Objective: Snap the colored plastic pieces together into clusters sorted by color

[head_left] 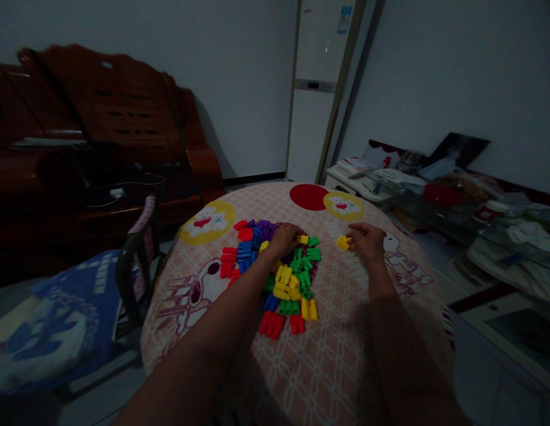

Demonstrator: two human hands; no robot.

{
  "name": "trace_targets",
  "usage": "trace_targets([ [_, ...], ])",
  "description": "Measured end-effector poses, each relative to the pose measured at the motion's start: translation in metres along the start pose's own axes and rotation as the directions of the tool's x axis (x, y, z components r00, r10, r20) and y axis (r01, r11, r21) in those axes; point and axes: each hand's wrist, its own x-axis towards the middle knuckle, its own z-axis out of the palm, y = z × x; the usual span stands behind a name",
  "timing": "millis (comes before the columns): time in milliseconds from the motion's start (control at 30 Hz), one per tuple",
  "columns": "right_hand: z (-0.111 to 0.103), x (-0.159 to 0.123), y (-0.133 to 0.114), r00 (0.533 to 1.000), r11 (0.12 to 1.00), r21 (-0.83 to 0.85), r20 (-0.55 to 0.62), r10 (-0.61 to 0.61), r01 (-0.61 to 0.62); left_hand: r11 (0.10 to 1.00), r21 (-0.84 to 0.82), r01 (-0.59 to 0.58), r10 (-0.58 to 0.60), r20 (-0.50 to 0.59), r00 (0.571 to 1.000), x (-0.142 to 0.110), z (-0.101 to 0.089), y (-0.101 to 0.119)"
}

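Observation:
A pile of plastic building blocks in several colours lies on the round table, with yellow blocks [284, 281], green blocks [304, 269], blue blocks [245, 253], purple blocks [265, 228] and red blocks [272, 324]. My left hand [284, 240] reaches over the far part of this pile, its fingers closed at a yellow block [303, 239]. Apart from the pile, to the right, my right hand [367, 241] pinches a small cluster of yellow blocks [345, 242] at the tabletop. The fingers partly cover what each hand holds.
A patterned cloth covers the round table [332, 349]. To the left stand a chair [135, 266] with a blue cushion and a wooden sofa [124, 118]. On the right, a low glass-topped cabinet [412, 201] carries papers and bags. A tall white air conditioner [314, 124] stands behind.

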Motion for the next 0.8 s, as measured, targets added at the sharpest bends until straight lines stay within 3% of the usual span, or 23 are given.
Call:
trace_targets([
  [100, 0.014, -0.008, -0.007, 0.990, 0.999, -0.051, 0.142, -0.013, 0.020, 0.999, -0.039, -0.030, 0.027, -0.066, 0.997, -0.012, -0.004, 0.008],
  [167, 0.025, -0.017, -0.011, 0.961, 0.989, -0.106, 0.266, -0.074, 0.106, 0.995, -0.066, -0.081, 0.072, -0.123, 0.990, -0.020, -0.004, 0.013],
  [300, 0.041, -0.035, -0.022, 0.851, 0.932, -0.164, 0.481, -0.211, 0.324, 0.967, -0.148, -0.206, 0.172, -0.210, 0.962, -0.033, 0.004, 0.022],
  [400, 0.042, -0.043, -0.031, 0.763, 0.908, -0.153, 0.605, -0.227, 0.391, 0.950, -0.213, -0.228, 0.177, -0.234, 0.956, -0.037, 0.012, 0.026],
  [500, 0.033, -0.039, -0.035, 0.734, 0.896, -0.173, 0.646, -0.210, 0.409, 0.932, -0.276, -0.235, 0.170, -0.242, 0.955, -0.038, 0.016, 0.032],
  [600, 0.012, -0.025, -0.031, 0.788, 0.909, -0.192, 0.583, -0.196, 0.369, 0.905, -0.337, -0.258, 0.167, -0.277, 0.946, -0.038, 0.014, 0.033],
  [700, -0.017, -0.007, -0.020, 0.913, 0.948, -0.194, 0.373, -0.165, 0.251, 0.908, -0.359, -0.216, 0.108, -0.298, 0.948, -0.037, 0.008, 0.030],
  [800, -0.043, 0.005, -0.004, 0.975, 0.971, -0.195, 0.198, -0.099, 0.138, 0.933, -0.334, -0.137, 0.035, -0.294, 0.955, -0.037, 0.002, 0.025],
])
